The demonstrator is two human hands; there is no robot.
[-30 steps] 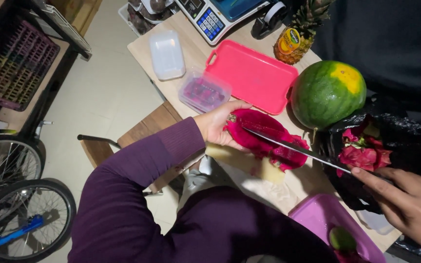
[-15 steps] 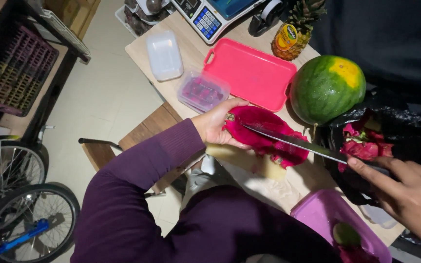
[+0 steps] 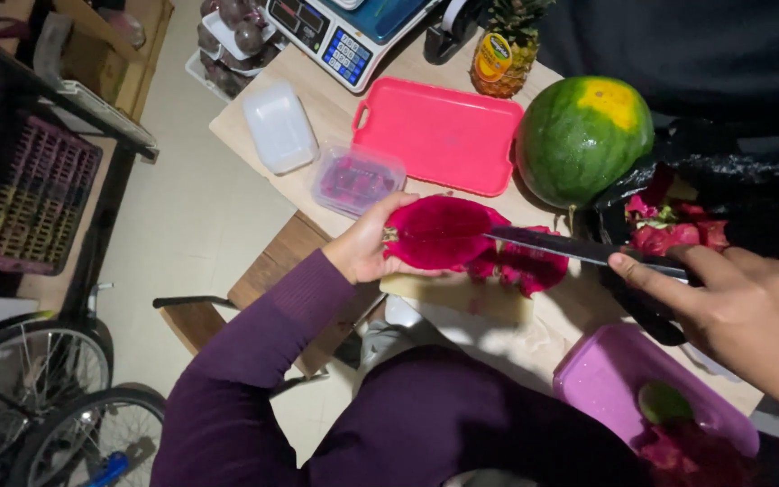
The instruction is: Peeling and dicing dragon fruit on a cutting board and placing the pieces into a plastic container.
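a watermelon [image 3: 582,138] is set at upper right, beside a red tray [image 3: 439,133]. at centre, a peeled magenta dragon fruit [image 3: 437,233] is cupped by the left hand [image 3: 364,247]. a knife [image 3: 570,248], gripped in the closed right hand [image 3: 739,307], is laid against the fruit.

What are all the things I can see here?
Dragon fruit: one, magenta, held above the wooden board.
Knife: one, dark blade, touching the fruit.
Peel pieces: a few, magenta, under the blade.
Watermelon: one, green with a yellow patch, table's right.
Red tray: one, table middle.
Plastic boxes: two, clear, left of the tray.
Pineapple: one, behind the tray.
Scale: one, top edge.
Purple tray: one, bottom right.
Bicycle wheels: two, bottom left.
Left hand: holds the fruit.
Right hand: grips the knife.
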